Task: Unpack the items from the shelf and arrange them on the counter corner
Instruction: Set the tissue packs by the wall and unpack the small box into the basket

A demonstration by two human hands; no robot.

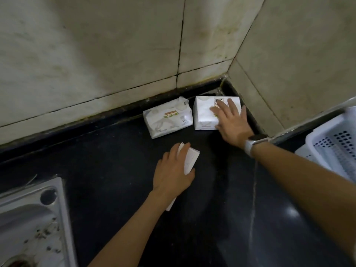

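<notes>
A dark, glossy bench [115,189] runs into a corner of stained pale wall tiles [96,54], with a steel sink [34,218] at the lower left and a white perforated basket [335,145] at the right edge. The step in hand looks like the arranging itself: two white tissue packs already lie on the bench against the back wall, the left pack [167,118] skewed a little, the right pack [210,112] tucked into the corner. The right hand [231,120], a watch on its wrist, lies flat and open on the right pack, fingers spread, pressing rather than gripping. The left hand [173,172] is closed around a third white item [189,160], held just above or on the bench, near the two packs; it is mostly covered, so it may be another pack or a slim box. Next, I judge, this third item needs setting beside or in front of the others, squared to them. Count: three white packages, two hands, one basket, one sink.
</notes>
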